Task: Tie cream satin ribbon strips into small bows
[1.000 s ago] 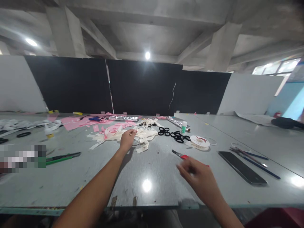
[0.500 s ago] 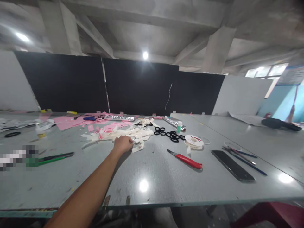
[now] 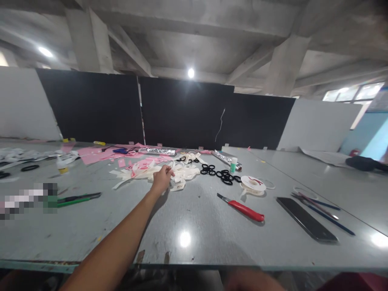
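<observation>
My left hand (image 3: 163, 178) reaches over a heap of cream ribbon strips (image 3: 188, 173), its fingers pinched together. A thin pale loop (image 3: 172, 164) shows at the fingertips; its exact kind is too small to tell. Just below and right of the fingers, a ribbon piece with dark print (image 3: 178, 186) lies on the table. At the bottom edge my right hand (image 3: 254, 279) appears only as a blurred patch, its fingers unreadable. Black rings (image 3: 208, 169) lie in small clusters right of the heap, beside a white ribbon spool (image 3: 253, 183).
A red-handled knife (image 3: 245, 210) lies in front of the spool. Farther right are a dark phone (image 3: 306, 219) and slim tools (image 3: 325, 208). On the left lies a green-and-black cutter (image 3: 79, 199). Pink scraps (image 3: 97, 153), foil rolls (image 3: 159, 151) and a glue stick (image 3: 233, 165) sit behind.
My left hand has lifted slightly from the ribbon heap with the pale loop at its fingers. My right hand has come into view, blurred, at the bottom. The view has shifted a little left.
</observation>
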A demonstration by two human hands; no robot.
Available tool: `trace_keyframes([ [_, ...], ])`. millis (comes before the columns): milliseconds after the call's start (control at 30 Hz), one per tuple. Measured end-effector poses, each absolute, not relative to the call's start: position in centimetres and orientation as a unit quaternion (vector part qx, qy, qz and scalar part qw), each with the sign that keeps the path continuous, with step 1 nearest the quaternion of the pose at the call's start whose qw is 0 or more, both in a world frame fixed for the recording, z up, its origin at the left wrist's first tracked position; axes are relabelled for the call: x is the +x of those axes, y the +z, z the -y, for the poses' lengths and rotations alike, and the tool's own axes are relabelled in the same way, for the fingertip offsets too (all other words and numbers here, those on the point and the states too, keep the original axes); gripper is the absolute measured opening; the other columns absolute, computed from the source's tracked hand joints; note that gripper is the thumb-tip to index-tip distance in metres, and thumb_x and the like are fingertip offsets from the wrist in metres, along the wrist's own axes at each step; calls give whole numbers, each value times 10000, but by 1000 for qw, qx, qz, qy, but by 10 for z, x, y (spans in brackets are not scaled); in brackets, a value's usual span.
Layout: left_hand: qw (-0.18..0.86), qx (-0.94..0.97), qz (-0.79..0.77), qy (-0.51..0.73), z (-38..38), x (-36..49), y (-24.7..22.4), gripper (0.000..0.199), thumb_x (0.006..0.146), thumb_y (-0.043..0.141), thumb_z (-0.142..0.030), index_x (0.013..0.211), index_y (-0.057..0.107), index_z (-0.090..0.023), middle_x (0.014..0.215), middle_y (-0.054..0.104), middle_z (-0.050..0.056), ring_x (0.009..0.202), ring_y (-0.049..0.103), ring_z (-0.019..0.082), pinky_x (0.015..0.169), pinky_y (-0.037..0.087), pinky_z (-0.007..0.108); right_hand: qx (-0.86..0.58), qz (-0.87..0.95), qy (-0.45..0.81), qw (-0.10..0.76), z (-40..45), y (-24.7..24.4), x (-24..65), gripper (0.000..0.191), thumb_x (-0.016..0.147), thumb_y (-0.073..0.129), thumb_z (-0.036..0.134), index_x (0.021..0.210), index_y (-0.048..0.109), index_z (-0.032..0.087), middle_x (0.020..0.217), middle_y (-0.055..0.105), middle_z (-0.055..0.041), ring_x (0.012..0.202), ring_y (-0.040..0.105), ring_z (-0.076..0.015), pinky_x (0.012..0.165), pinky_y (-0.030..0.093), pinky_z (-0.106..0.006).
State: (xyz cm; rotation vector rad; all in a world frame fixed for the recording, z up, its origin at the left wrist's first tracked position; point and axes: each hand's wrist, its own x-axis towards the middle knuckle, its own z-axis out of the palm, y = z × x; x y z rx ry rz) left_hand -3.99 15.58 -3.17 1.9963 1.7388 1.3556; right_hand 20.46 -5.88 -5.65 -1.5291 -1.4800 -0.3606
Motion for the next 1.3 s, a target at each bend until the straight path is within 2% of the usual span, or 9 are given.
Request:
trace_keyframes([
  [100, 111, 682, -530, 491, -151, -38, -32, 152, 868, 429, -330, 907, 513, -209, 776, 690, 4, 763, 646, 169, 792, 432, 311, -494, 762, -58, 415, 6, -16, 186, 244, 889, 519, 357, 1034, 680, 246, 910, 684, -42, 768, 622, -151, 709, 526, -272],
  [200, 142, 700, -490, 500, -147, -35, -32, 158, 854, 443, -342, 885, 515, -205, 765, 668, 11, 764, 637, 172, 750, 446, 297, -416, 810, -4, 414, -73, 11, 156, 303, 909, 460, 237, 1160, 621, 185, 1099, 661, -99, 971, 605, -194, 880, 460, -336],
  [333, 194, 724, -423, 509, -145, -30, -34, 161, 838, 477, -350, 874, 507, -196, 831, 649, 33, 789, 620, 167, 714, 453, 279, -414, 805, 17, 424, -139, -4, 126, 377, 858, 540, 244, 1228, 565, 174, 1173, 614, -115, 1064, 555, -221, 922, 422, -346],
  [533, 278, 760, -349, 473, -143, -18, -39, 149, 841, 465, -315, 925, 489, -195, 784, 644, 27, 716, 599, 151, 682, 455, 277, -388, 789, 2, 476, -134, -26, 134, 136, 862, 539, 237, 927, 657, 218, 943, 644, -53, 941, 563, -204, 854, 418, -322],
  [767, 271, 767, -374, 446, -140, -16, -38, 212, 844, 444, -346, 970, 512, -190, 782, 660, 30, 686, 589, 151, 671, 443, 268, -432, 756, -6, 492, -136, -26, 139, 98, 848, 571, 243, 820, 653, 197, 865, 639, -51, 866, 551, -198, 793, 407, -303],
  [867, 245, 769, -386, 447, -139, -18, -37, 287, 854, 441, -358, 1066, 529, -186, 807, 676, 38, 712, 604, 163, 684, 445, 269, -435, 763, -8, 478, -136, -26, 140, 94, 848, 566, 218, 837, 655, 190, 834, 643, -46, 827, 545, -191, 772, 404, -295],
  [1033, 150, 778, -456, 405, -139, -22, -32, 415, 860, 458, -402, 1213, 571, -216, 825, 703, 48, 765, 638, 201, 741, 442, 295, -408, 806, -53, 426, -138, -24, 145, 195, 874, 524, 185, 1006, 667, 197, 871, 641, -67, 876, 536, -209, 830, 393, -322],
  [1167, 134, 777, -466, 402, -141, -26, -31, 478, 844, 492, -452, 1235, 585, -193, 891, 726, 83, 810, 664, 233, 741, 460, 305, -407, 822, -81, 390, -142, -25, 148, 179, 878, 547, 212, 993, 682, 195, 874, 631, -79, 862, 535, -210, 861, 378, -341],
  [1300, 133, 789, -457, 388, -141, -27, -31, 478, 833, 523, -463, 1227, 597, -203, 999, 723, 96, 919, 668, 258, 791, 470, 321, -434, 820, -75, 365, -142, -26, 149, 131, 863, 568, 218, 872, 697, 193, 828, 615, -71, 839, 524, -205, 807, 383, -321],
])
